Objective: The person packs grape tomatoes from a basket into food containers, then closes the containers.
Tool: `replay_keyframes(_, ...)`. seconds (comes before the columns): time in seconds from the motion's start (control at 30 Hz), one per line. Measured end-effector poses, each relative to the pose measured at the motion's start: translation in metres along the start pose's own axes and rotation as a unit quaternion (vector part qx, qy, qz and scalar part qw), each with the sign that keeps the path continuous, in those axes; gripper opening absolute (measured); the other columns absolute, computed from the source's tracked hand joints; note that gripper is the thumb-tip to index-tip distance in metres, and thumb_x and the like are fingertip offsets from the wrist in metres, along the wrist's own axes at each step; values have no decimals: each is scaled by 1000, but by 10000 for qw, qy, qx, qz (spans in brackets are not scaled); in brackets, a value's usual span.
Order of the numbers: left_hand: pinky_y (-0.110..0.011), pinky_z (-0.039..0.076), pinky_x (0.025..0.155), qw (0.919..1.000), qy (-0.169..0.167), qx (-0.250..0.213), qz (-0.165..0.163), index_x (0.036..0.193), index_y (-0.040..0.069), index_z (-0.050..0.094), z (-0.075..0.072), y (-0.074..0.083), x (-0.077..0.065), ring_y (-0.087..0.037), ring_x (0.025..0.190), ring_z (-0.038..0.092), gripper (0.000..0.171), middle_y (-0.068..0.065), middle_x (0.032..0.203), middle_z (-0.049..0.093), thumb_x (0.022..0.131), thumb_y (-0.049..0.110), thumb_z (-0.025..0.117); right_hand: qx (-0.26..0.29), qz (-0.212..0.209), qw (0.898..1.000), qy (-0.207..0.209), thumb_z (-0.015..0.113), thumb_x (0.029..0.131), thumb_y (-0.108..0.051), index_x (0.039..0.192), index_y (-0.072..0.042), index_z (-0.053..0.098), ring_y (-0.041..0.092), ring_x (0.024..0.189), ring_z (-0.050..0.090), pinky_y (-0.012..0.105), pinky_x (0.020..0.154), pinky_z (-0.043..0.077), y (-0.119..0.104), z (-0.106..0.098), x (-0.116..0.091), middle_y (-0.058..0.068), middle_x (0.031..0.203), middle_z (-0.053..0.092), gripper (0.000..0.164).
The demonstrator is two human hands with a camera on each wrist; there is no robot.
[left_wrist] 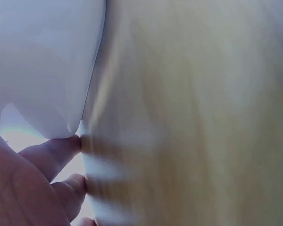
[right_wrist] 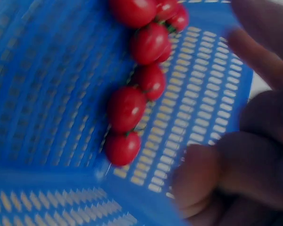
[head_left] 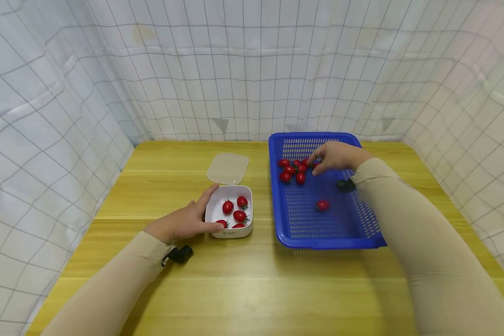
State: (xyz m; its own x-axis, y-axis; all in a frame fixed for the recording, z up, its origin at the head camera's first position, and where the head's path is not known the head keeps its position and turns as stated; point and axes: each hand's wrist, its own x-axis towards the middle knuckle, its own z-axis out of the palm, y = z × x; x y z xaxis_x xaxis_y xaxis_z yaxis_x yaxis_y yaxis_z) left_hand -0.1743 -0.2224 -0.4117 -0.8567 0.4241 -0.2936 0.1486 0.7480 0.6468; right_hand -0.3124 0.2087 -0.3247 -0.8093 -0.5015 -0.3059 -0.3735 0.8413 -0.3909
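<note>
My left hand [head_left: 186,221] holds a small white square container [head_left: 233,232], its thumb at the front rim and its fingers along the left side. Several cherry tomatoes [head_left: 240,216] with green stems lie inside. In the left wrist view, fingertips [left_wrist: 68,147] touch the container's smooth wall [left_wrist: 42,70]. Over the blue basket [head_left: 278,219] hovers my right hand [head_left: 338,156], fingers apart, beside a cluster of cherry tomatoes [head_left: 300,178]. In the right wrist view nothing shows between the blurred fingers, and the tomatoes [right_wrist: 126,109] lie apart from them. A lone cherry tomato [head_left: 322,205] lies nearer the basket's front.
A translucent flat lid [head_left: 228,169] lies on the wooden table [head_left: 243,289] behind the container. The basket's raised rim stands to the container's right. White gridded curtains [head_left: 252,84] enclose the table at the back and both sides.
</note>
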Motion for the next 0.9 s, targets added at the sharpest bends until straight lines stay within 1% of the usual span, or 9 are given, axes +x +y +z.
replay_keyframes(0.07,-81,21,118,10000,8,77,-17,169,33,-7,0,1,0,-70,151,10,116,-23,172,25,90,62,73,-236,-28,9985,-497,82,90,-22,128,-7,75,28,103,65,47,90,55,3,4,-6,17,120,72,41)
replay_keyframes(0.1,-81,22,118,9999,20,104,-25,169,33,-7,0,2,0,-70,151,11,116,-24,172,25,90,62,73,-311,-29,9970,-703,83,89,-21,126,-8,75,27,106,64,47,92,55,5,7,-8,15,126,71,40)
replay_keyframes(0.17,-80,20,120,9999,35,147,-26,170,32,-6,-1,2,-1,-70,151,11,116,-24,172,26,90,61,74,-378,-20,9940,-1029,85,87,-20,125,-10,76,25,105,61,46,92,54,5,12,-13,14,126,69,40)
replay_keyframes(0.2,-79,18,121,9999,41,159,-29,170,31,-6,-2,3,-1,-70,151,11,116,-24,172,25,90,61,74,-424,-37,9928,-1123,85,86,-20,124,-12,77,24,108,60,47,96,53,4,15,-16,13,127,69,40)
replay_keyframes(0.33,-79,20,120,9999,25,127,23,170,30,-6,-1,3,0,-69,152,12,115,-23,173,23,91,59,73,-523,-205,9907,-1238,88,81,-19,119,-14,78,27,114,63,52,105,51,1,26,-23,11,126,72,40)
replay_keyframes(0.43,-80,21,119,9999,12,114,27,170,30,-7,-1,3,0,-69,152,12,115,-23,173,22,92,59,73,-506,-173,9904,-1273,89,79,-16,118,-15,79,32,122,63,58,110,48,-2,31,-26,11,130,72,40)
replay_keyframes(0.6,-78,14,123,9999,-5,164,-5,169,31,-8,1,2,1,-69,151,12,116,-24,172,24,91,60,73,-444,15,9902,-1326,87,80,-10,118,-18,79,36,131,60,61,113,46,1,39,-25,13,135,69,40)
replay_keyframes(0.7,-79,16,121,9999,-17,151,-48,169,32,-7,1,2,1,-70,151,11,116,-25,172,24,91,60,73,-497,12,9894,-1366,86,79,-7,116,-19,78,34,127,62,58,111,49,4,43,-24,12,131,70,39)
replay_keyframes(0.9,-81,19,119,9999,-21,105,-79,169,33,-7,0,3,1,-71,151,9,115,-26,171,25,91,59,73,-582,-71,9884,-1402,85,79,-7,107,-20,77,25,110,63,53,104,53,10,48,-21,6,115,72,32)
